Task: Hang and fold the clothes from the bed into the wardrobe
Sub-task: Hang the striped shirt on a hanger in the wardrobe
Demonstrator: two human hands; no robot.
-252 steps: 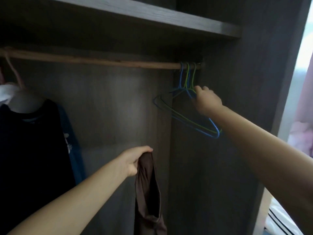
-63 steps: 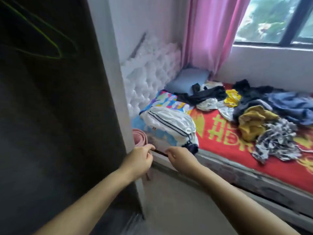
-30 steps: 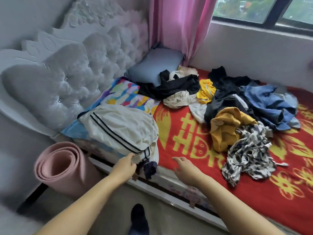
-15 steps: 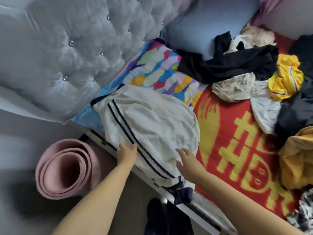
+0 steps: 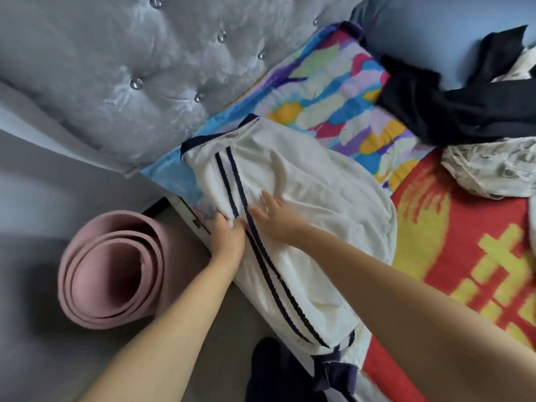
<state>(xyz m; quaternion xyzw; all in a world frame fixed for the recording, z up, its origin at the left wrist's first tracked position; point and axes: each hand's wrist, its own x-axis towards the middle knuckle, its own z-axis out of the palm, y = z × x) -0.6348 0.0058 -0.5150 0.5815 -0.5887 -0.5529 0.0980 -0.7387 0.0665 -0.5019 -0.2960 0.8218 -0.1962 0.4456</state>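
A white garment [image 5: 307, 198] with two dark navy stripes lies at the near corner of the bed, partly over the edge. My left hand [image 5: 227, 237] pinches the cloth at the bed's edge, just left of the stripes. My right hand [image 5: 274, 214] lies flat and open on the white cloth, right of the stripes, fingers spread. A black garment [image 5: 452, 108] and a crumpled cream one [image 5: 487, 169] lie farther back on the right. The wardrobe is out of view.
A rolled pink mat [image 5: 113, 274] stands on the floor left of the bed. The grey tufted headboard [image 5: 130, 68] fills the upper left. A colourful pillow [image 5: 327, 94] and a red-and-yellow bedcover [image 5: 470, 256] lie under the clothes. A blue-grey pillow [image 5: 420, 27] sits at the back.
I have leaned closer to the bed. My left hand has closed on the white garment's edge, and my right hand has slid up and left onto the cloth beside the stripes.
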